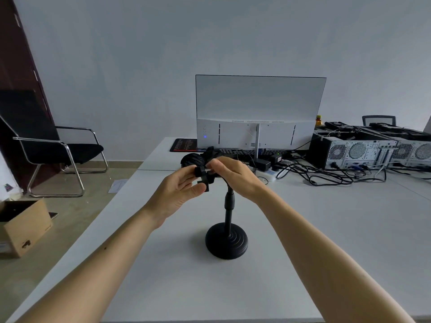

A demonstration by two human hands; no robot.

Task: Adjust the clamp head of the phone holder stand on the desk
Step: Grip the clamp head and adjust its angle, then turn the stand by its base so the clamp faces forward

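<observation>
1. Two hands meet at the top of the phone holder stand point(228, 220), which stands upright near the middle of the white tabletop point(326, 229), its long axis running straight up from a round black base point(226, 241) through a thin black pole.
2. At the top of the pole sits the clamp head point(203, 177), a small black piece that sticks out sideways toward the person's left, roughly level, across the line of the pole. Its exact shape is hard to make out behind the hands.
3. On the left hand point(179, 194), the fingers point(190, 172) are curled narrowly around the outer end of the clamp head, thumb below and fingertips above, pinching a small black knob.
4. From the other side, the right hand point(235, 177) comes in with its fingers point(215, 165) closed on the inner part of the clamp head, just above the pole's top joint.
5. Both bare forearms reach in from the near edge of the tabletop, one on each side of the base.
6. Behind the hands, touching nothing of the stand, a black bundle lies on the tabletop, and past it the back of a white monitor point(256, 134) faces the person.
7. To the right lie tangled black cables point(326, 173) and open computer cases point(354, 152).
8. Left of the tabletop, a black chair point(67, 155) and a cardboard box point(23, 227) stand on the floor.
</observation>
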